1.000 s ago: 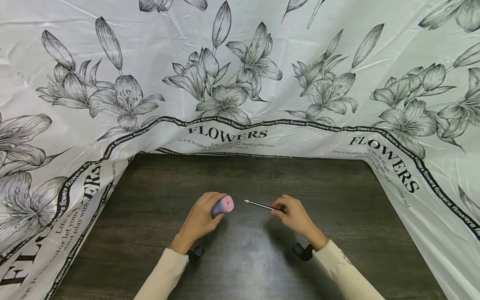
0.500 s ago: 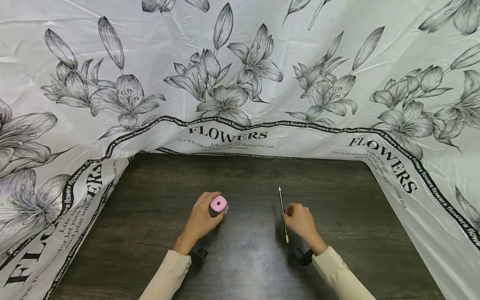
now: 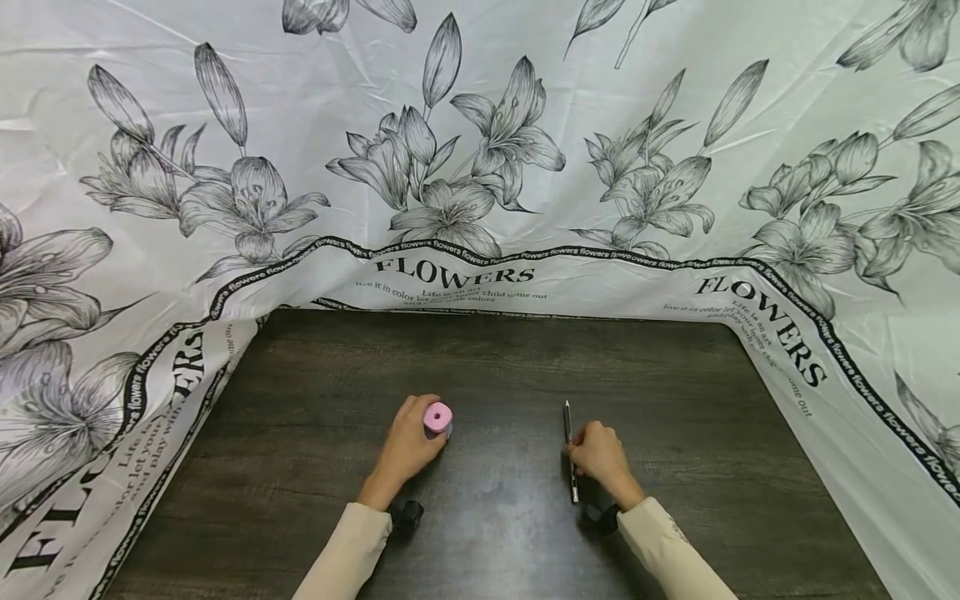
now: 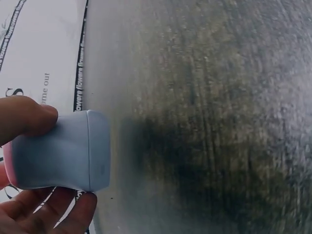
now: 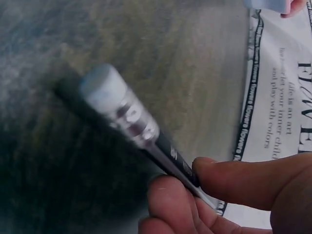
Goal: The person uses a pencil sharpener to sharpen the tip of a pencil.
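A small pencil sharpener is in my left hand, its pink end with a round hole facing up. Thumb and fingers grip its smooth blue-grey body from opposite sides in the left wrist view. To the right, my right hand pinches a dark pencil around the middle, its point directed away from me. The right wrist view has the pencil's white eraser and metal band up close, with thumb and fingertips on the dark shaft. A gap of table separates the two hands.
Both hands are over a dark wood-grain table. White cloth printed with flowers and lettering hangs along its back and sides. A black strap mount sits at the left wrist, another at the right.
The sharpener has turned from tilted rightward to upright, pink end up. The pencil has swung from pointing left to pointing away. Both hands have come slightly nearer to me.
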Action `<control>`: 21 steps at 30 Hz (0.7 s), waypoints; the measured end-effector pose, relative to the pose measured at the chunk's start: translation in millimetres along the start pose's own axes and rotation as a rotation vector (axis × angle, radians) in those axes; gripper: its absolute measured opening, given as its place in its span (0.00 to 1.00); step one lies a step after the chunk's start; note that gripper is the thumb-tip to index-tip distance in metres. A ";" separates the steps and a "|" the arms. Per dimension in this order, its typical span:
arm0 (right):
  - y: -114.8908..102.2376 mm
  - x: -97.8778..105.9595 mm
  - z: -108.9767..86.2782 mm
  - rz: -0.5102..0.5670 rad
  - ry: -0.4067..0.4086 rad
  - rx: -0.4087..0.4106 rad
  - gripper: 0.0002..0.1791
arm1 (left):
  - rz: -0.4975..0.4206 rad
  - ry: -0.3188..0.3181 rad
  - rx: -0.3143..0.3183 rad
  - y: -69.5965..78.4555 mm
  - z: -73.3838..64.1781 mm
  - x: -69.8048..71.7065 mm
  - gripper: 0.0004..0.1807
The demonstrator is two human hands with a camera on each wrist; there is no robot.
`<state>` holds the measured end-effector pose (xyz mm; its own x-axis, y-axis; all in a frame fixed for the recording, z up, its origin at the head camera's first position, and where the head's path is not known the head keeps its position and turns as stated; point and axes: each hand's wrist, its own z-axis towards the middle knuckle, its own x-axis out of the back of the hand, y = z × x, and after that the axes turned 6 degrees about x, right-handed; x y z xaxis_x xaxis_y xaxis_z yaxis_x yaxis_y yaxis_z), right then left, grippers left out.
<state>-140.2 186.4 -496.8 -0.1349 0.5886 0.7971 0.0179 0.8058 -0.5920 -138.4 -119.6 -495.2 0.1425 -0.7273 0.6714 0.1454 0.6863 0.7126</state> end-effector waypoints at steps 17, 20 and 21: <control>3.3 -6.3 0.4 -0.066 -0.001 -0.020 0.10 | 0.013 -0.040 0.059 -8.0 -7.9 -5.2 0.31; 2.3 -5.6 1.1 -0.084 -0.014 -0.024 0.12 | 0.004 -0.084 0.058 -8.1 -8.7 -1.0 0.35; 1.9 -4.7 1.4 -0.088 -0.021 -0.026 0.12 | 0.006 -0.107 0.069 -8.0 -8.8 1.6 0.36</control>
<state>-140.9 185.1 -501.8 -0.1582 0.5140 0.8431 0.0306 0.8560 -0.5161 -130.8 -126.2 -501.7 0.0375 -0.7219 0.6910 0.0769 0.6915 0.7182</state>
